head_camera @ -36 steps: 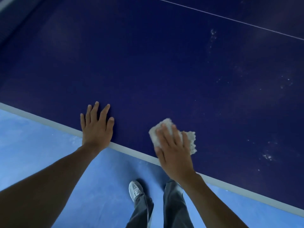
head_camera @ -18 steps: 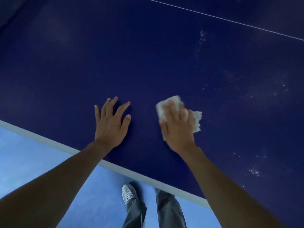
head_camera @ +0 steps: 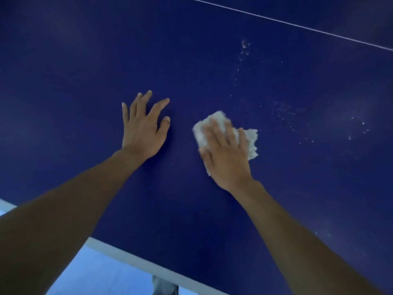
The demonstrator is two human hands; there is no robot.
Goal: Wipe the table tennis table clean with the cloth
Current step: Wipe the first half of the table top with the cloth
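While left hand [head_camera: 142,133] rests on table [head_camera: 85,60], right hand [head_camera: 225,158] presses cloth [head_camera: 214,122].

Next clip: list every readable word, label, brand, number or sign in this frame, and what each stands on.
None: no text can be read in this frame. The blue table carries only a thin white line and pale specks. The white cloth under the right hand shows no print, nor does the left hand.
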